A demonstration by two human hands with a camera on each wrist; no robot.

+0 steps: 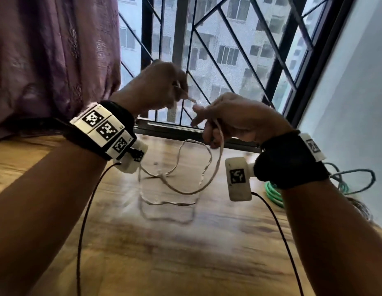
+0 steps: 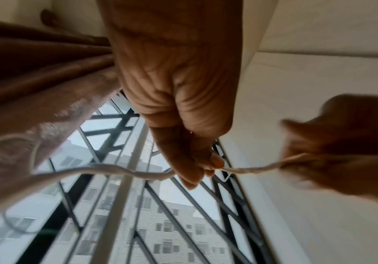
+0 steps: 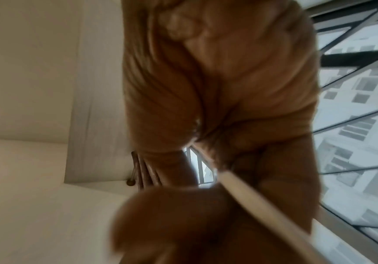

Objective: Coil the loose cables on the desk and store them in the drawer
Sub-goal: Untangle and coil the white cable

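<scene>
Holding white cable (image 1: 209,174) up over desk (image 1: 57,159): left hand (image 1: 158,86) pinching one stretch, right hand (image 1: 235,118) curled round the next, short taut run between, slack loops hanging onto desk; green cable (image 1: 273,192) coiled at right edge

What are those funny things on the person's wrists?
Black bands wrap both bare arms. The left wrist wears white blocks with black square code patterns. The right wrist has the same. A small white camera box hangs under each, trailing a thin black wire.
</scene>
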